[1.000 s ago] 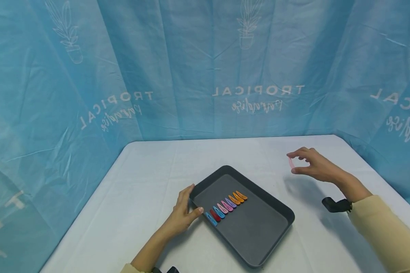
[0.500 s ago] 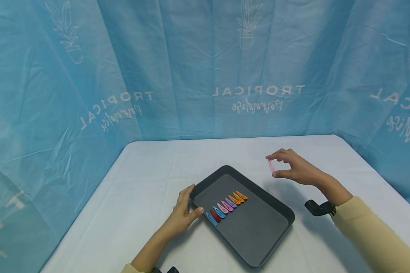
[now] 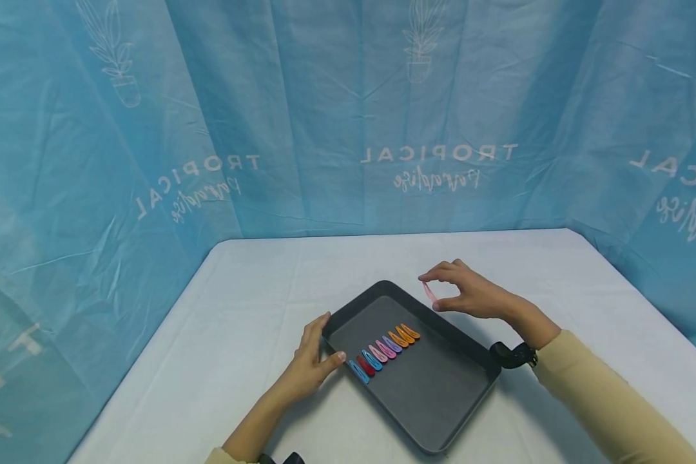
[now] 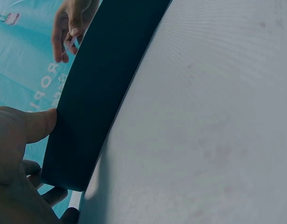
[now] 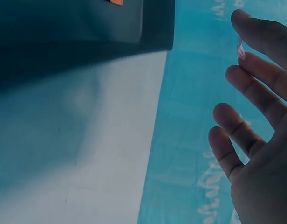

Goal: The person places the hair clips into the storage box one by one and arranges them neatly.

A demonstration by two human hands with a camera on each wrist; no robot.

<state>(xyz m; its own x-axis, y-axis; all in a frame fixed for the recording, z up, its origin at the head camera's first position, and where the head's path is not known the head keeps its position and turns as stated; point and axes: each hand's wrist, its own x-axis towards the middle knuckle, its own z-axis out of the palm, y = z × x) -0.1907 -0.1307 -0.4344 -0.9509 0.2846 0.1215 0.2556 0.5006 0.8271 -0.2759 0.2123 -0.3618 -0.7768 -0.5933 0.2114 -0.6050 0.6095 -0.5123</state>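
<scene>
My right hand [image 3: 470, 291] pinches a pale pink snap hair clip [image 3: 430, 292] between thumb and fingertips, above the far right edge of a dark grey baking tray [image 3: 441, 386]. In the right wrist view the same pink clip [image 5: 241, 49] shows end-on between thumb and forefinger. My left hand [image 3: 306, 361] grips the tray's left corner, thumb at the rim and fingers along the outer wall. Inside the tray lies a slanting row of snap clips: a blue clip [image 3: 358, 372] nearest the left hand, then a red clip [image 3: 366, 366], more blue, pink and purple ones, and orange clips [image 3: 408, 332] at the far end.
The tray stands turned at an angle on a table [image 3: 255, 290] with a white cloth. A blue printed curtain [image 3: 348, 116] hangs behind the table and along its sides. Black straps with camera mounts sit on both wrists, the right mount [image 3: 510, 354] overlapping the tray's right corner.
My right hand has travelled left and slightly nearer with the pink hair clip, from the table's right side to the tray's far edge. The left hand, tray and row of clips stay put.
</scene>
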